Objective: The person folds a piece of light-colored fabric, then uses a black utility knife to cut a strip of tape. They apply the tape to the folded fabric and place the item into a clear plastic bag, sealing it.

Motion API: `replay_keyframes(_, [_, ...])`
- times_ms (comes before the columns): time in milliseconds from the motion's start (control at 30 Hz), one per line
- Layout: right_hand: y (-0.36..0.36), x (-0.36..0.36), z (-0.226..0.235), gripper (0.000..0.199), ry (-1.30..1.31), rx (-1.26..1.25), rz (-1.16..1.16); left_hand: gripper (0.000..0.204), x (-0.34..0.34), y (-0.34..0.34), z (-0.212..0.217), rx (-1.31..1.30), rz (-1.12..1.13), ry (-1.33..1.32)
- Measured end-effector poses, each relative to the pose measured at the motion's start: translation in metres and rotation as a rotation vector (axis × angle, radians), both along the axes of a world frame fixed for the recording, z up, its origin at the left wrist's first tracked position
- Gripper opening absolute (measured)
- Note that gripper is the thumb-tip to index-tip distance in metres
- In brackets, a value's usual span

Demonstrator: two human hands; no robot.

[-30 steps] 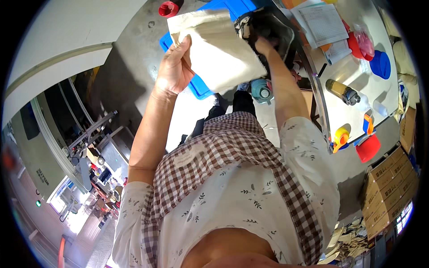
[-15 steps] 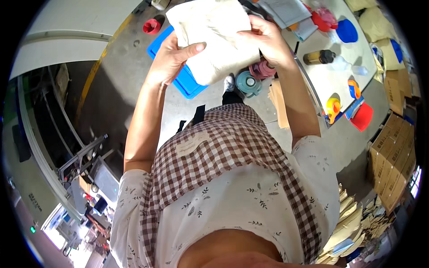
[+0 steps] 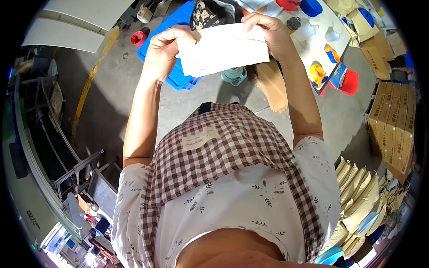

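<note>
A cream-coloured cloth [image 3: 225,51] with a frayed edge is stretched out in the air between my two hands. My left hand [image 3: 169,50] pinches its left end, thumb on top. At its upper right corner, my right hand [image 3: 270,35] grips it with bent fingers. The cloth hides part of a blue plastic crate lid or bin [image 3: 178,78] and most of a teal jug-like container [image 3: 233,76] on the floor below. Just beyond the cloth lies a black patterned fabric item [image 3: 210,15].
A white table [image 3: 328,44] at the right bears clear bottles, a blue bowl [image 3: 311,7] and a yellow-orange tape dispenser [image 3: 317,73]. Flat cardboard [image 3: 271,87] leans beside it. Stacked cartons [image 3: 391,125] and piled sacks [image 3: 357,196] stand farther right; a metal frame machine [image 3: 78,169] is at left.
The cloth has gone from a larger, hanging square to a shorter, wide strip held taut. My hands have moved slightly apart, and the view has shifted, bringing the black patterned item into sight.
</note>
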State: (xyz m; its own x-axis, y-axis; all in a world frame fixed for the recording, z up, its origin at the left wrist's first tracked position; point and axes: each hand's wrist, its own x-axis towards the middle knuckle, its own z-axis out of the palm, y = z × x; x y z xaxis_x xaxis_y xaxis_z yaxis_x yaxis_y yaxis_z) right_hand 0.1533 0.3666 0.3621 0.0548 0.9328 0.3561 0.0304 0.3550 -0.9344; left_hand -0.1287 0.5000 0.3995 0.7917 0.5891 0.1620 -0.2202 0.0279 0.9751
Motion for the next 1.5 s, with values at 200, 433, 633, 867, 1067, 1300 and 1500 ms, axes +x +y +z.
replay_keyframes(200, [0.011,-0.002,-0.006,0.018,0.066,-0.063,-0.026,0.032,-0.016,0.008,0.018,0.005,-0.085,0.075])
replay_keyframes(433, [0.036,-0.036,0.010,0.019,-0.221,0.006,0.082,0.050,0.001,0.007,0.030,0.288,-0.153,0.355])
replay_keyframes(633, [0.032,-0.033,0.013,0.021,-0.325,-0.130,0.028,0.046,0.001,0.012,0.007,0.182,-0.194,0.393])
replay_keyframes(867, [0.033,-0.016,0.011,0.011,-0.483,-0.352,0.055,0.085,0.014,-0.001,-0.023,0.494,0.035,0.291])
replay_keyframes(1067, [0.045,-0.021,0.004,0.023,-0.632,-0.253,0.074,0.104,0.026,-0.027,-0.017,0.421,-0.037,0.408])
replay_keyframes(1300, [0.060,-0.026,0.001,0.015,-0.781,-0.450,0.174,0.051,0.033,-0.008,-0.039,0.204,0.072,0.376])
replay_keyframes(1500, [0.053,-0.012,-0.032,0.016,-0.566,-0.218,0.239,0.049,0.025,0.006,-0.054,0.011,-0.101,0.276])
